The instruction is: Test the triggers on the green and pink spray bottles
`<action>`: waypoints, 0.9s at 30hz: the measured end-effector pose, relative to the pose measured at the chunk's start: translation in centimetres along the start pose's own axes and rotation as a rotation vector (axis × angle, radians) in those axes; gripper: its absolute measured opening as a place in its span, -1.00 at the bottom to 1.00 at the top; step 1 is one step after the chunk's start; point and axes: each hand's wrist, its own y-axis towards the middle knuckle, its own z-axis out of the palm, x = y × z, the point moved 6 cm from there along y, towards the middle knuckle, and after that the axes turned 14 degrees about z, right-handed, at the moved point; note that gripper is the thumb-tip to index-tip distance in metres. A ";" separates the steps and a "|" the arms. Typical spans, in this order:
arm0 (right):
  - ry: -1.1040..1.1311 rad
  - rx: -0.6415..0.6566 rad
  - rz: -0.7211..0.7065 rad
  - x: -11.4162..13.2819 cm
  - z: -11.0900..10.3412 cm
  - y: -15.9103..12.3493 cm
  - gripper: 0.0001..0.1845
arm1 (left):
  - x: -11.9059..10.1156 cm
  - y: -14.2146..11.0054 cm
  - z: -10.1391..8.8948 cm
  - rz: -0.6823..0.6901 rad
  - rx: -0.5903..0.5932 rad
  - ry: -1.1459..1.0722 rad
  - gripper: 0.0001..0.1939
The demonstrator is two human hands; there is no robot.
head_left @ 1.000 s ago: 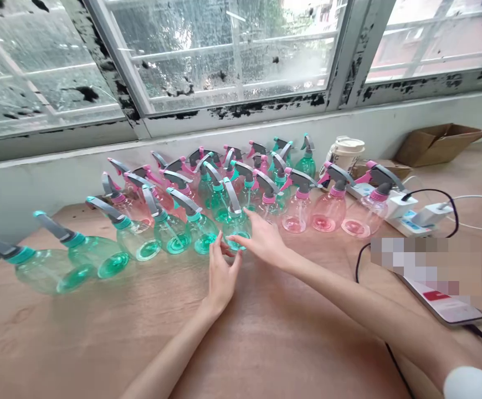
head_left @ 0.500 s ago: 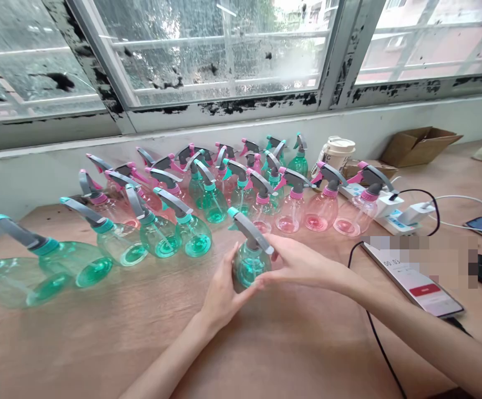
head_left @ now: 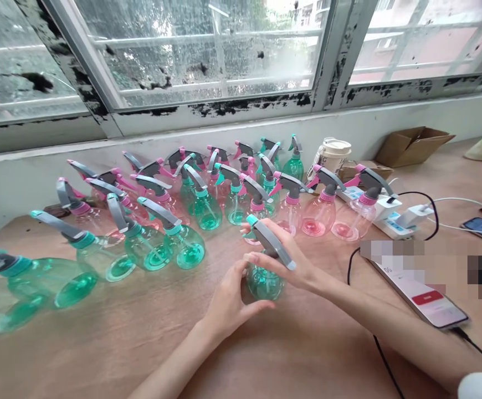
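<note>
In the head view, a green spray bottle point(head_left: 266, 281) with a grey-and-teal trigger head stands out in front of the others, between the person's two hands and near the middle of the surface point(head_left: 120, 343). The right hand point(head_left: 286, 256) is closed around its neck, with fingers on either side just under the trigger head. The left hand point(head_left: 229, 296) is open in a curve at the bottle's left side, its thumb spread out below and in front; whether that thumb touches the bottle is hard to tell from this angle. Other green bottles point(head_left: 186, 252) run in a row to the left, and pink bottles point(head_left: 318, 217) line up just behind the right hand, with more of both colours grouped behind them toward the wall point(head_left: 361, 122). Above the wall is a window point(head_left: 208, 61) in a frame with peeling, blackened patches. To the right stand a lidded cup point(head_left: 336, 151) and an open cardboard box point(head_left: 411, 148). Nearer are a power strip point(head_left: 399, 226) with white plugs point(head_left: 416, 213) in it and a phone point(head_left: 440, 307) with a lit screen, partly blurred out, beside a black cable point(head_left: 384, 360).
</note>
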 end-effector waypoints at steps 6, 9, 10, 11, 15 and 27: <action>-0.103 -0.089 -0.110 0.2 -0.3 0.1 -0.76 | 0.9 -0.3 -1.4 0.124 0.169 0.259 -0.02; -0.144 -0.128 -0.190 0.7 -0.7 -0.3 -0.73 | 1.3 -0.6 -1.7 0.150 0.212 0.343 0.00; -0.156 -0.127 -0.203 0.9 -0.8 -0.3 -0.73 | 1.4 -0.7 -1.7 0.153 0.225 0.349 0.00; -0.168 -0.118 -0.206 1.1 -0.7 -0.3 -0.74 | 1.4 -0.7 -1.6 0.153 0.233 0.351 0.00; -0.216 -0.088 -0.244 1.8 -0.2 -0.4 -0.85 | 1.6 -0.8 -1.2 0.132 0.259 0.351 -0.03; -0.193 -0.025 -0.199 0.8 -0.1 -0.1 -0.90 | 2.1 -1.0 -0.8 0.119 0.336 0.387 -0.12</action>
